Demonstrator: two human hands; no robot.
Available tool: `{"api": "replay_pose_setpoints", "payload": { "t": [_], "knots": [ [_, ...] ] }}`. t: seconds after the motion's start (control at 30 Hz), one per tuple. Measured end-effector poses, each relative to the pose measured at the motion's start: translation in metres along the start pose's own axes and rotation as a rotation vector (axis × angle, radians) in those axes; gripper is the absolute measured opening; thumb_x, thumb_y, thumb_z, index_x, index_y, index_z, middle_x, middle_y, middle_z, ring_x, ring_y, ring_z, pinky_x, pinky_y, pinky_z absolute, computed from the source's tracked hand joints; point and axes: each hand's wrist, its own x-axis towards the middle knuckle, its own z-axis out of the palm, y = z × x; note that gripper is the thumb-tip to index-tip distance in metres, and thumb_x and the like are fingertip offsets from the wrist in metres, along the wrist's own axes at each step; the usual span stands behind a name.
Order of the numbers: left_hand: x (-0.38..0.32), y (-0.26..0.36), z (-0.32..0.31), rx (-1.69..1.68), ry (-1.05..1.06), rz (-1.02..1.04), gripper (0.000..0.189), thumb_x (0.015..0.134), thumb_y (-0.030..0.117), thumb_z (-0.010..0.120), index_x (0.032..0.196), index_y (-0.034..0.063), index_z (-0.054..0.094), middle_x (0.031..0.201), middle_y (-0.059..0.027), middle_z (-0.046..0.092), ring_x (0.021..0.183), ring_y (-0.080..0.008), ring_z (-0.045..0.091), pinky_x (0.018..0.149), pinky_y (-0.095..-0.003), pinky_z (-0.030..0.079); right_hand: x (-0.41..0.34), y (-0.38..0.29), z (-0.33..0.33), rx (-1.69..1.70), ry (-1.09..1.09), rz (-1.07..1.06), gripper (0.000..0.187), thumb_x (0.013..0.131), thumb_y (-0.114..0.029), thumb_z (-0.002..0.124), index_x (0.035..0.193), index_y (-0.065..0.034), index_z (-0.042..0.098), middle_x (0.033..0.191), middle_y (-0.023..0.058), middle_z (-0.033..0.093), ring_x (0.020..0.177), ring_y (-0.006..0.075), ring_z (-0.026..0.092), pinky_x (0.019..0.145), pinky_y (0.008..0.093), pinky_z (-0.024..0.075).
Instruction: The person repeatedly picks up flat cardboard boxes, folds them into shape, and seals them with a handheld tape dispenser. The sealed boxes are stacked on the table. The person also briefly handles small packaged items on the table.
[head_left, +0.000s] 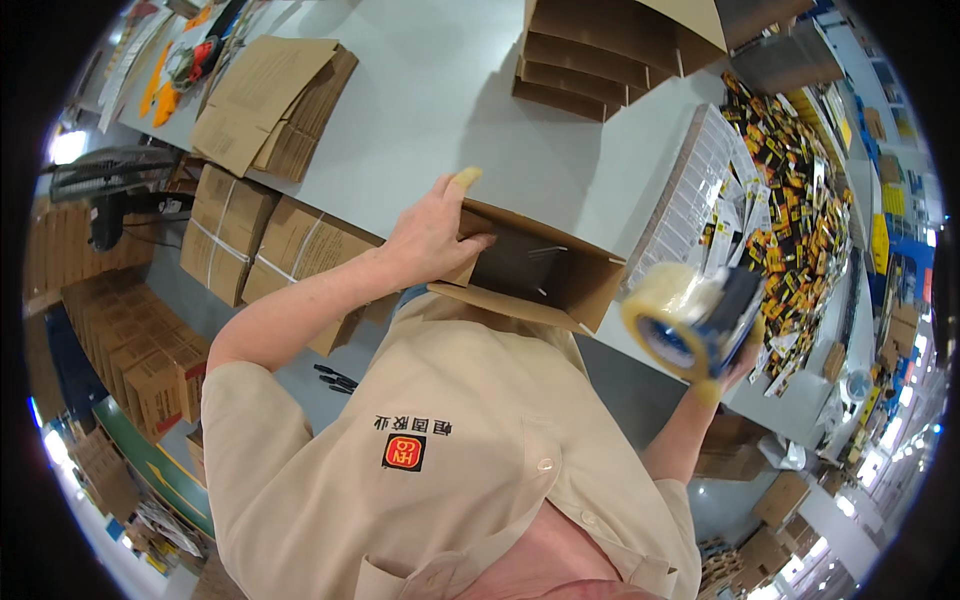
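An open cardboard box (596, 289) lies at the table's front edge against my shirt, its dark inside showing. My left hand (429, 238) grips the left end of this box, thumb on a folded-in flap and fingers along the outer side. A yellow finger cot covers one fingertip. Off to the right, my right hand (742, 360) holds a tape dispenser (731, 307) in the air, slightly blurred. A thick roll of clear packing tape (660, 311) is mounted on it. The dispenser is apart from the box and hides part of my right hand.
Flattened cartons (274, 105) are stacked at the left of the grey table (405, 97). Formed open boxes (607, 52) stand at the back. Many small black-and-yellow packets (795, 225) and a plastic-wrapped pack (682, 191) lie right. Strapped carton bundles (225, 232) and a fan (109, 180) are left.
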Motion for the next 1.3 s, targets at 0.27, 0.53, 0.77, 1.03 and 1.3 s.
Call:
{"api": "replay_pose_setpoints", "payload": {
  "t": [0.27, 0.53, 0.77, 1.03, 1.3],
  "knots": [
    [0.012, -0.018, -0.003, 0.111, 0.137, 0.866, 0.038, 0.078, 0.027, 0.082, 0.105, 0.0065, 0.064, 0.132, -0.0093, 0.058, 0.123, -0.0342, 0.055, 0.099, -0.0475, 0.047, 0.024, -0.009, 0.056, -0.118, -0.611, -0.093, 0.093, 0.054, -0.040, 0.091, 0.131, 0.0001, 0.058, 0.114, 0.0140, 0.068, 0.106, 0.0266, 0.068, 0.094, 0.0365, 0.0516],
    [-0.026, -0.009, -0.016, -0.023, -0.102, 0.456, 0.055, 0.091, 0.038, 0.061, 0.136, 0.0064, 0.053, 0.158, -0.0188, 0.030, 0.145, -0.0409, 0.030, 0.115, -0.0526, 0.028, 0.050, 0.015, 0.048, -0.058, -0.323, 0.175, 0.092, 0.065, -0.037, 0.090, 0.138, 0.0035, 0.050, 0.122, 0.0108, 0.061, 0.113, 0.0197, 0.059, 0.101, 0.0340, 0.0452],
    [-0.012, 0.006, 0.021, -0.005, 0.071, 0.121, 0.055, 0.099, 0.027, 0.058, 0.142, -0.0035, 0.042, 0.140, -0.0240, 0.048, 0.133, -0.0422, 0.043, 0.110, -0.0535, 0.035, 0.060, 0.004, 0.050, -0.110, -0.510, 0.145, 0.092, 0.062, -0.034, 0.091, 0.137, 0.0031, 0.051, 0.121, 0.0106, 0.064, 0.111, 0.0191, 0.061, 0.100, 0.0345, 0.0466],
    [-0.010, 0.006, 0.024, 0.211, 0.056, 0.182, 0.063, 0.101, 0.031, 0.056, 0.145, -0.0087, 0.035, 0.147, -0.0275, 0.039, 0.137, -0.0423, 0.038, 0.114, -0.0534, 0.030, 0.070, -0.036, 0.058, -0.437, -1.026, -0.078, 0.083, 0.056, -0.026, 0.088, 0.130, 0.0002, 0.059, 0.102, 0.0143, 0.072, 0.091, 0.0257, 0.073, 0.084, 0.0321, 0.0547],
    [-0.005, 0.039, -0.010, -0.940, 0.019, -0.248, 0.054, 0.103, 0.038, 0.054, 0.132, -0.0076, 0.048, 0.123, -0.0163, 0.058, 0.103, -0.0244, 0.061, 0.088, -0.0375, 0.051, 0.071, -0.042, 0.078, -0.401, -1.029, -0.103, 0.081, 0.057, -0.027, 0.087, 0.128, 0.0004, 0.059, 0.096, 0.0151, 0.072, 0.084, 0.0273, 0.073, 0.077, 0.0323, 0.0561]
  ]
}}
